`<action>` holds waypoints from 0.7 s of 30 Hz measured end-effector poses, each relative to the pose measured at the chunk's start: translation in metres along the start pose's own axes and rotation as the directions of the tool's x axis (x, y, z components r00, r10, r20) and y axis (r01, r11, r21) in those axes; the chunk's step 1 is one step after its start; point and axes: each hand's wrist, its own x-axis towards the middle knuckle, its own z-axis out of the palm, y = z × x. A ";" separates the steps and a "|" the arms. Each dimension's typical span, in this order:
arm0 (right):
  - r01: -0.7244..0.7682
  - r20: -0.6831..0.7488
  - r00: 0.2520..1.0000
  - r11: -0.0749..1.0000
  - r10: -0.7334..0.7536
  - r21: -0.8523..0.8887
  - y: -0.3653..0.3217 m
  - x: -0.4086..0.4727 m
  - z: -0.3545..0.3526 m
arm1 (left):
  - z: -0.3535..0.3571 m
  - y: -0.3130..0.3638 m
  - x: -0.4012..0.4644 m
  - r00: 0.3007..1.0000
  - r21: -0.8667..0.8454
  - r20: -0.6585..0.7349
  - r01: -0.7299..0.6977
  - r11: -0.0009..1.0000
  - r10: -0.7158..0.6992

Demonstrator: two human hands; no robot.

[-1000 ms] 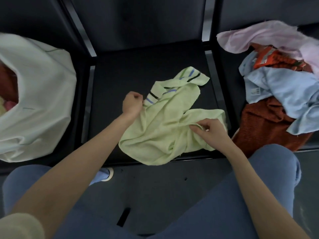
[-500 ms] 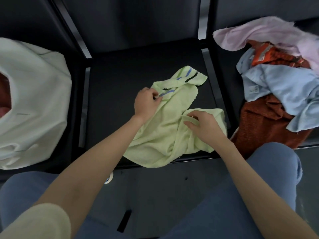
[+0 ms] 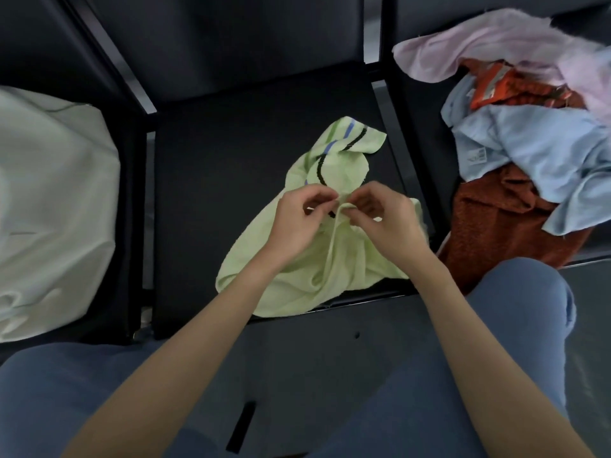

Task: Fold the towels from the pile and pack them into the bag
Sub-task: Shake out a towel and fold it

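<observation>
1. The green towel (image 3: 297, 269) lies crumpled on the middle seat (image 3: 224, 166); white bag (image 3: 49, 206) to its left, towel pile (image 3: 529, 153) to its right.
2. Left hand (image 3: 297, 223) and right hand (image 3: 386, 223) pinch one raised fold.
3. Earlier they gripped separate edges, apart.

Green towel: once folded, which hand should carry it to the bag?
Left, probably. The white bag sits on the left hand side; the right hand is toward the pile. Both pinch the green towel now.
</observation>
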 end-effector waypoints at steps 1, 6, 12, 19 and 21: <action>-0.008 -0.016 1.000 1.000 0.008 0.022 0.000 -0.002 0.001 | 0.002 0.000 -0.002 1.000 -0.005 0.000 0.009 1.000 -0.009; 0.013 -0.015 1.000 1.000 -0.013 -0.008 0.005 -0.004 0.001 | 0.005 -0.001 -0.005 0.999 -0.019 -0.003 0.049 0.999 -0.049; 0.011 -0.072 0.997 0.998 -0.015 -0.055 0.012 -0.003 0.004 | -0.013 -0.003 -0.007 0.998 0.015 -0.030 0.055 0.998 -0.055; 0.029 -0.127 0.992 0.999 -0.027 0.014 0.003 -0.008 0.001 | -0.065 -0.037 -0.050 0.991 0.359 0.068 0.084 0.930 -0.115; 0.033 -0.149 0.988 0.999 -0.030 0.015 -0.002 -0.010 -0.002 | -0.073 -0.046 -0.062 0.997 0.460 0.017 0.055 0.886 -0.071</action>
